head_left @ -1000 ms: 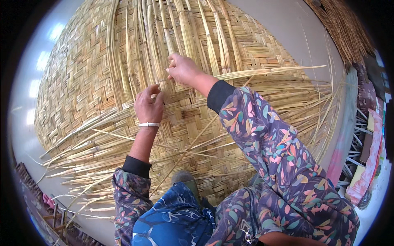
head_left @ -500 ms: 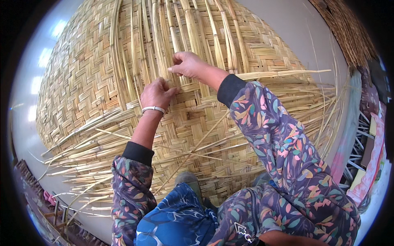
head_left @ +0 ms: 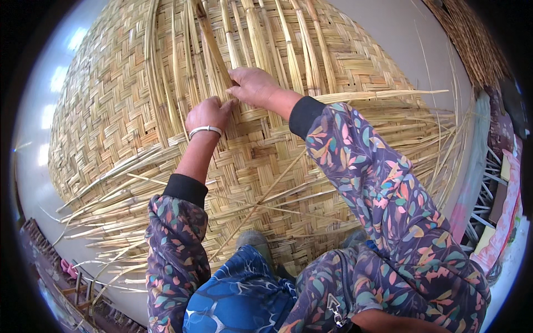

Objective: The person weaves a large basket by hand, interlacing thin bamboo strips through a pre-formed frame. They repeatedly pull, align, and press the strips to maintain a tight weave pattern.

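Observation:
A large woven mat (head_left: 111,111) of pale flat cane strips lies under me on the floor. Loose unwoven strips (head_left: 266,33) run up from the woven edge. My left hand (head_left: 208,114), with a silver bangle at the wrist, rests flat on the weave, fingers pressing at the base of the loose strips. My right hand (head_left: 252,86) is just to its right, fingers closed on a cane strip at the weaving edge. Both sleeves are dark with a coloured leaf print.
Loose strip ends (head_left: 105,211) fan out at the mat's left and lower edges, and more (head_left: 422,139) at the right. My shoe (head_left: 252,241) stands on the mat. A thatch-like bundle (head_left: 472,44) lies top right; cloth and a metal frame (head_left: 494,183) at right.
Both hands have shifted slightly along the weaving edge. My left hand went from gripping strips to lying flat on the weave beside my right hand.

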A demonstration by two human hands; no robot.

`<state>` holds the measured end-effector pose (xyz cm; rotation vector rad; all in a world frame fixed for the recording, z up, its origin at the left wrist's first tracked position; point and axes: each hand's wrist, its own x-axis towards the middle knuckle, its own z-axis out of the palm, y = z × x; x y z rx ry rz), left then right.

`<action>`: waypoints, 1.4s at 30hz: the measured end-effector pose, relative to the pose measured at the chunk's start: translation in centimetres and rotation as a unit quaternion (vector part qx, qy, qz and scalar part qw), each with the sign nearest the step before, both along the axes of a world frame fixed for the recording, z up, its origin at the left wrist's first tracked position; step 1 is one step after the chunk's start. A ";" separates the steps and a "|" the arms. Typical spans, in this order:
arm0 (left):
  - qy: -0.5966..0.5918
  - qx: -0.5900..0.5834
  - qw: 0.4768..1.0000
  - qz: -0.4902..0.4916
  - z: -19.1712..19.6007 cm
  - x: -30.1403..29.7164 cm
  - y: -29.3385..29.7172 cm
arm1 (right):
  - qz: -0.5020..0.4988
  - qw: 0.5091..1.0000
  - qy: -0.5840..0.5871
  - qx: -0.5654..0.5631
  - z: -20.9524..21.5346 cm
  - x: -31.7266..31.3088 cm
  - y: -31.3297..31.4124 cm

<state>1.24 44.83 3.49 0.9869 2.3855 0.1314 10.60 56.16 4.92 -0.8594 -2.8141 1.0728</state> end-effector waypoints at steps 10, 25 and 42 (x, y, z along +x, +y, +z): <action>0.022 -0.028 0.999 -0.025 0.0 0.3 0.7 | -0.111 0.988 0.108 0.015 -0.5 3.8 -0.2; 0.030 0.280 0.897 -0.341 2.4 9.5 6.1 | 0.208 0.960 -0.181 0.051 4.6 19.9 -8.7; -0.233 0.168 0.941 -0.177 1.9 12.1 10.5 | -0.210 0.971 -0.024 -0.110 2.5 17.1 9.0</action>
